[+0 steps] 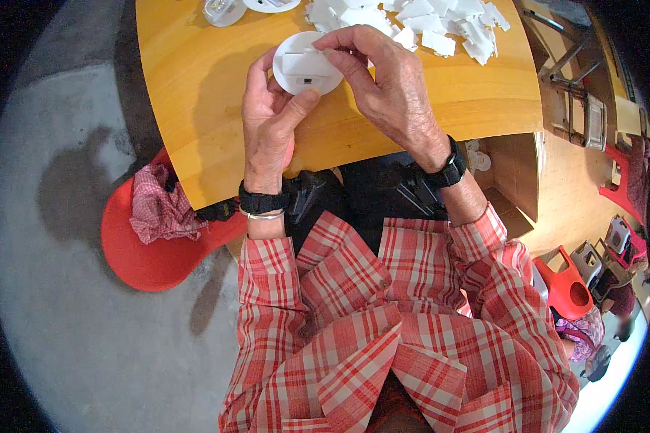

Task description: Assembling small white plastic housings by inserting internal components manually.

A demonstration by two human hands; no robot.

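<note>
The left hand (271, 115) is curled around a white disc (323, 73), thumb pressed on its near edge and fingers behind it. The right hand (390, 83) has its thumb and forefinger bent close together at the disc's upper right; whether they grip any part of it cannot be told. The disc lies between the hands, above the surface (202, 94), its face turned up. It bears a raised rectangular panel (302, 65), with a small dark switch (308, 81) on the side nearer the wearer.

A black band (263, 200) and a silver bangle (261, 215) circle the left wrist; a black watch (451, 169) circles the right. Beyond the hands and to the right, flat white pieces (440, 43) lie in a loose heap. Beyond them to the left, a second disc (271, 3) and a round holder (224, 11) are cut by the upper edge of view. Behind the hands, toward the wearer, is a red plaid shirt (426, 325). Left of it, a checked cloth (159, 206) rests on a red seat (148, 260); well to the right stands a red stool (569, 289).
</note>
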